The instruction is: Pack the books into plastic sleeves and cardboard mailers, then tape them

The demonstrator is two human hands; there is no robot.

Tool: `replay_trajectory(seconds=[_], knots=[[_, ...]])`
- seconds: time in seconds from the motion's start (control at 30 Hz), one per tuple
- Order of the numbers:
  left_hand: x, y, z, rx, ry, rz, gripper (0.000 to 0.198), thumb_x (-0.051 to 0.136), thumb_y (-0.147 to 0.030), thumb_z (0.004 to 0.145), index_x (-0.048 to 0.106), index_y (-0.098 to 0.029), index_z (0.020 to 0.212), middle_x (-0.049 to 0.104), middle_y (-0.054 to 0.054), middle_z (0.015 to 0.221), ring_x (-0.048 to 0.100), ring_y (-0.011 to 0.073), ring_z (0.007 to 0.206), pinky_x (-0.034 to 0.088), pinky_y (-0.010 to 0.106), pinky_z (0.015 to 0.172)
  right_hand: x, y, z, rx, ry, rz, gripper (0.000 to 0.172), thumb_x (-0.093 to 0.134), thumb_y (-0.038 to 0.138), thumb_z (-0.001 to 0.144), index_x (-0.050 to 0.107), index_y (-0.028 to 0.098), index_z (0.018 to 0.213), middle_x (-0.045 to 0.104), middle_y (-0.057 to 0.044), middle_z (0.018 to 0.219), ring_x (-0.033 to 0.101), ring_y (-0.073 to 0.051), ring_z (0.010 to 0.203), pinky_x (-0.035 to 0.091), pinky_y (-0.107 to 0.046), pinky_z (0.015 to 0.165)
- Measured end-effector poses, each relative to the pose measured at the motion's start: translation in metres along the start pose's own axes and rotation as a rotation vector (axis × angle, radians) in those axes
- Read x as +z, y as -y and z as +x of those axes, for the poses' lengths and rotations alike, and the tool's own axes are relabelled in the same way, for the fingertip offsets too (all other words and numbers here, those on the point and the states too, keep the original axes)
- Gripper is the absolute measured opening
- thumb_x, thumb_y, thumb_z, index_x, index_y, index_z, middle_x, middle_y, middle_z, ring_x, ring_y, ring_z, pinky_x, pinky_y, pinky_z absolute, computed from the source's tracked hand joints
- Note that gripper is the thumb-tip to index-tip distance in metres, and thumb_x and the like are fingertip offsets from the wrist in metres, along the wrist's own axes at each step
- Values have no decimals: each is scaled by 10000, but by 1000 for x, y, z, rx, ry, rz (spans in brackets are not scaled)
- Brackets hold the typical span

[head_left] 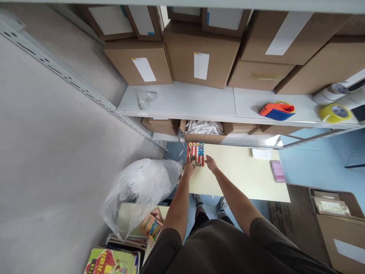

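A book [200, 152] with red and white stripes, a blue starred patch and a green statue figure on its cover is at the left end of the pale yellow table [236, 171]. My left hand [189, 168] grips the book at its lower left edge, with part of the cover hidden beneath the fingers. Just off the book's right edge is my right hand [211, 163], fingers apart and nothing in them. A small gap shows between that hand and the cover.
Shelves with cardboard boxes [202, 57] rise behind the table. On them lie glasses [147, 99], an orange and blue tape dispenser [277, 110] and yellow tape [327, 113]. A large plastic bag [145, 182] bulges at left. Pink packets [277, 171] lie at the table's right end.
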State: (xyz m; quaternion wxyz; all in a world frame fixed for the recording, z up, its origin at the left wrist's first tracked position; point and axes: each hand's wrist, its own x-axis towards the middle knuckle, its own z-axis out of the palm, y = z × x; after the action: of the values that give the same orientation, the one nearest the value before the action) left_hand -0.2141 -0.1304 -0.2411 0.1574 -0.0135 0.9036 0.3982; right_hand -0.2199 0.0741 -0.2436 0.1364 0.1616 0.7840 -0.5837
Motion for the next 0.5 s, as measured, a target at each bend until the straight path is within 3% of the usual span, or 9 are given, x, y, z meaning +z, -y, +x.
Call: replay_trajectory(seconds=[0.1,0.27,0.37,0.5], knots=[[-8,-22,-4,53,-147,-67,452,724,-184,837,780,-214,1285,648,168,1517,525,363,1502,428,592,1267,-23,17,-4,57,-65,-27,544,670,393,889,690,245,1412,692,-156,1491,691,-334,1340,592,-504,1076],[-31,-70,-6,181,-294,-135,448,670,-204,859,763,-223,1298,722,139,1385,630,316,1376,463,529,1242,-71,53,-31,-115,-155,-105,478,656,395,929,703,287,1393,704,-103,1476,655,-303,1383,537,-506,1165],[-36,-104,-4,286,-333,-164,422,628,-223,905,750,-227,1309,727,131,1375,642,297,1359,481,496,1226,-105,67,-54,-172,-227,-115,483,645,380,926,704,284,1395,685,-94,1506,644,-301,1394,533,-511,1170],[-24,-158,0,397,-299,-183,408,619,-253,936,738,-247,1326,728,115,1381,647,288,1356,489,495,1223,-156,73,-90,-218,-352,-73,491,629,412,934,702,283,1402,685,-95,1505,648,-309,1378,544,-531,1154]])
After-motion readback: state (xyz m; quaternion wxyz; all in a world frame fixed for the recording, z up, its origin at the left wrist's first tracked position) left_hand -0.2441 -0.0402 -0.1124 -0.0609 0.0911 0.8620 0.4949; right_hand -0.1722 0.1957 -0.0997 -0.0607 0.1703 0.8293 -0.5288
